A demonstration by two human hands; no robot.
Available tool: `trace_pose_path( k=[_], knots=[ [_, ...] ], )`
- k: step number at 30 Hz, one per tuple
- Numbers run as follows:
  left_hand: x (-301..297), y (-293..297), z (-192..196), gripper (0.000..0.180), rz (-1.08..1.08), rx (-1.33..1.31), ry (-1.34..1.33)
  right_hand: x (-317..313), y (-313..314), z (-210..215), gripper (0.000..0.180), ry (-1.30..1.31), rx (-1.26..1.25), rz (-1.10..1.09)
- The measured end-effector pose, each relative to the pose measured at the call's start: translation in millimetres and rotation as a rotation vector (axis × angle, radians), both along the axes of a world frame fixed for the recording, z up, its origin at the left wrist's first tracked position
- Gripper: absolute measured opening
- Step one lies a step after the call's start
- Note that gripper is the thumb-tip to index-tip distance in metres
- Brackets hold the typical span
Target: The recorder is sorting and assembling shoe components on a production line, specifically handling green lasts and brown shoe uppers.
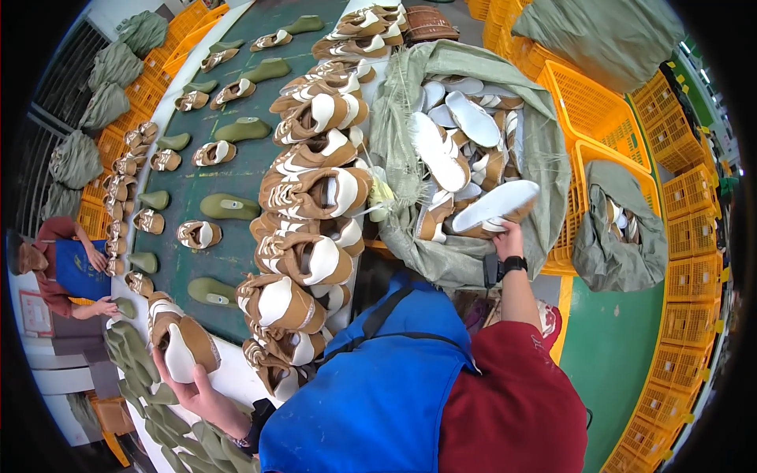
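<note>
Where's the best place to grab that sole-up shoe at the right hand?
Probably the near long edge of the sole-up shoe, coming from the person's side, where the right hand is: the broad sole faces up and that edge faces the person.

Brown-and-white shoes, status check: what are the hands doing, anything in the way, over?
Left hand: gripping upright shoe, heel end. Right hand: holding sole-up shoe at open sack. Other shoes crowd close.
</note>
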State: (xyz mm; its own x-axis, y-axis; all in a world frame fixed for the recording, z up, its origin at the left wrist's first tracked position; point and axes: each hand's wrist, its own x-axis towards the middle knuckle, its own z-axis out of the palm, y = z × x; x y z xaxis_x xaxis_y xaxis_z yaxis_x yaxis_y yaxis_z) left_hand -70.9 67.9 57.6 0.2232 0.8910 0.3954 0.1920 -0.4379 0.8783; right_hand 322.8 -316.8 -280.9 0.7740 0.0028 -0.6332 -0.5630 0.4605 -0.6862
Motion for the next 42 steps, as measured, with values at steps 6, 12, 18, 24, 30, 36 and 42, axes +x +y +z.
trace_pose_path(
  k=[6, 12, 18, 24, 30, 36, 42],
  knots=[
    [2.9, 3.9, -5.7, 0.054, -0.051, 0.022, -0.004, -5.3, -6.6, 71.7, 0.025, -0.17, 0.276, -0.039],
    [-3.5, -1.2, -7.1, 0.06, -0.058, -0.023, -0.072, 10.6, 57.4, 126.5, 0.032, -0.373, 0.405, 0.197],
    [-31.9, 5.2, -17.9, 0.047, 0.042, -0.006, -0.071, 39.2, 111.4, 149.2, 0.01, -0.634, -0.247, 0.376],
    [-70.3, 15.6, -34.9, 0.035, 0.196, 0.038, 0.069, 66.8, 148.8, 134.7, 0.038, -1.029, -1.086, 0.554],
    [-105.2, 50.2, -76.3, 0.039, 0.344, 0.138, 0.367, 66.3, 166.0, 82.6, 0.076, -0.922, -1.106, 1.203],
    [-113.9, 131.3, -153.0, 0.043, 0.225, 0.095, 0.528, 64.1, 166.7, 78.3, 0.063, -0.964, -1.069, 1.079],
    [-114.0, 220.9, -200.6, 0.043, 0.156, 0.174, 0.639, 39.4, 134.3, 84.6, 0.047, -1.038, -1.056, 0.997]
  ],
)
